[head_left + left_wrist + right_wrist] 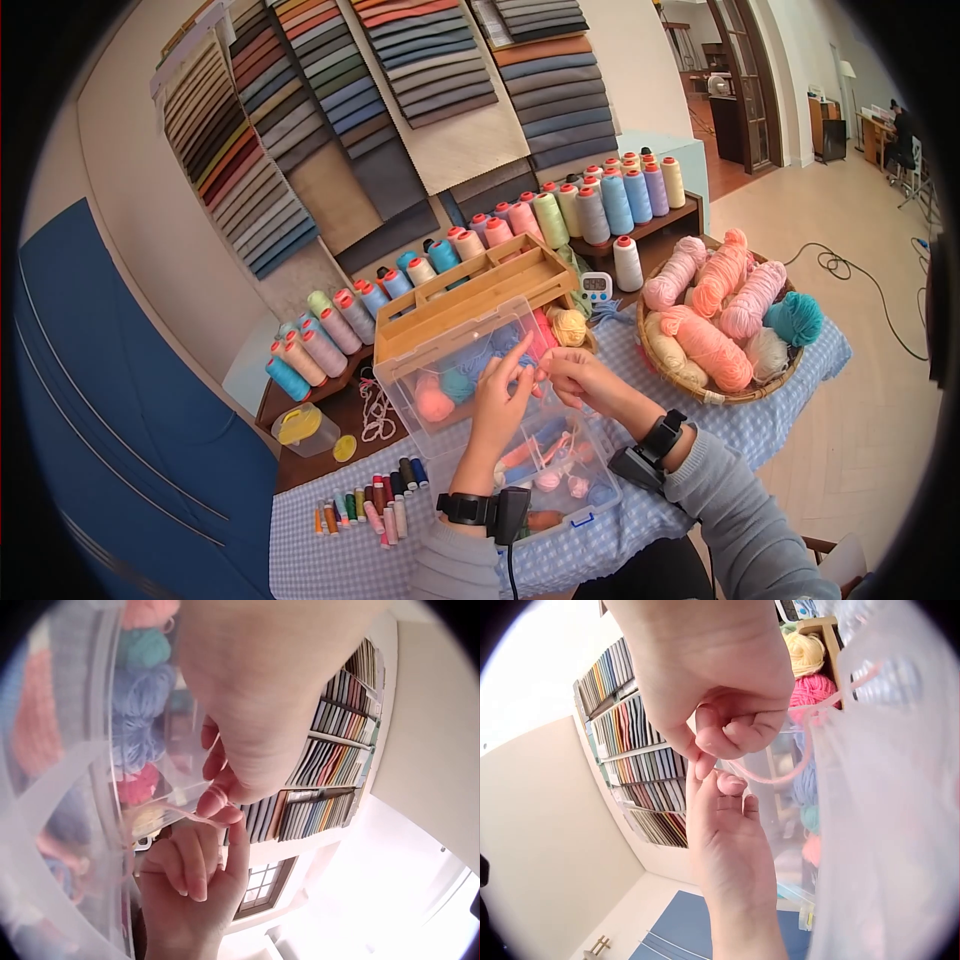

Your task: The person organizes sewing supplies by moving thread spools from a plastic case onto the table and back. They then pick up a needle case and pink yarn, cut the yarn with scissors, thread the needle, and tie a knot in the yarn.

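Note:
Both hands meet above a clear plastic box (pixel 590 515) whose raised lid stands behind them. A strand of pink yarn (pixel 780 778) runs from the fingertips and hangs in a curve toward the box. My left hand (pixel 505 390) pinches the yarn, its index finger pointing up in the head view. In the left wrist view a pale strand crosses one left finger (pixel 215 799). Thumb and index finger of my right hand (pixel 582 380) pinch the yarn right against the left fingertips, with the other fingers curled in. The yarn's end is hidden between the fingers.
Small yarn balls lie in the box's compartments. A wicker basket (pixel 715 397) of yarn skeins stands at right. Small thread spools (pixel 375 505) lie at left on the checked cloth (pixel 310 560). Behind are a wooden organizer (pixel 480 290), a timer (pixel 596 287) and rows of thread cones.

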Action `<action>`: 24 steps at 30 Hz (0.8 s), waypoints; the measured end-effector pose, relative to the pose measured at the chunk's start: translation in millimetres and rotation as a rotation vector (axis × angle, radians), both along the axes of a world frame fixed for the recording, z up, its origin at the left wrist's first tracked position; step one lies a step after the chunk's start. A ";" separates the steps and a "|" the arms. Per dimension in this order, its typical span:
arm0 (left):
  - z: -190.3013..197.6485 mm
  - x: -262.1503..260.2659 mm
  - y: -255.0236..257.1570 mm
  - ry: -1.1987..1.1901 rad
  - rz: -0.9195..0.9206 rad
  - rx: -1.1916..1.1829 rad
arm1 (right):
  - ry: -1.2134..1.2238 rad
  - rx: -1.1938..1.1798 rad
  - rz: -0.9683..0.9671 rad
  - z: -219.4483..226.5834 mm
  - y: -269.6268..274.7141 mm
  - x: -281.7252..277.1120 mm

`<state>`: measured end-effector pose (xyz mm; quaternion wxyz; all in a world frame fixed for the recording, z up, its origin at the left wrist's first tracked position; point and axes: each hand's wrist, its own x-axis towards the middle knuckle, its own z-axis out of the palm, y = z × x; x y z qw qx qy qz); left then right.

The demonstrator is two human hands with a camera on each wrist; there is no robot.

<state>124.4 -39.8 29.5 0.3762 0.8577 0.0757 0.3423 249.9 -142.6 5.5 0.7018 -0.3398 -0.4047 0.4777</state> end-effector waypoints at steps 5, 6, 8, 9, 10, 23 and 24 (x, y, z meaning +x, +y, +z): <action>0.1 -1.1 2.5 0.015 0.022 -0.059 | -0.172 -0.030 0.010 8.5 -5.6 -5.4; 1.9 -1.5 1.3 0.032 -0.007 -0.209 | -0.229 -0.049 0.066 10.9 -8.1 -6.0; 1.0 -1.2 2.5 -0.013 -0.030 -0.275 | -0.237 -0.055 0.105 8.8 -7.7 -5.9; 0.8 -1.0 2.8 -0.057 -0.055 -0.341 | -0.246 -0.061 0.142 8.1 -7.4 -6.1; 1.8 -0.6 1.7 -0.057 -0.053 -0.342 | -0.245 -0.062 0.144 8.9 -8.0 -7.3; 4.4 -3.2 0.7 -0.108 -0.244 -0.588 | -0.287 -0.201 0.078 3.0 0.5 -3.7; 1.8 -2.2 2.3 -0.097 -0.260 -0.583 | -0.238 -0.173 0.060 1.0 1.3 -3.0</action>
